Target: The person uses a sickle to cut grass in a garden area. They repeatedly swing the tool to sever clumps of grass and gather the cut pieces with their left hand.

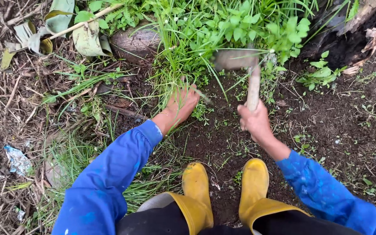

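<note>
A wooden-handled hoe (252, 82) is held in the closed grip of the right hand (254, 121), its blurred blade at the far grass clump (196, 39). The left hand (180, 104) is pressed into the grass base, fingers curled among the blades; whether stems are gripped cannot be told. Yellow boots (223, 187) are seen near, on dark soil (336, 117).

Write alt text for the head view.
Seen from above, a person in blue sleeves and yellow boots grips a clump of grass with the left hand and a wooden-handled tool, its blade blurred, with the right hand, over dark soil.
</note>
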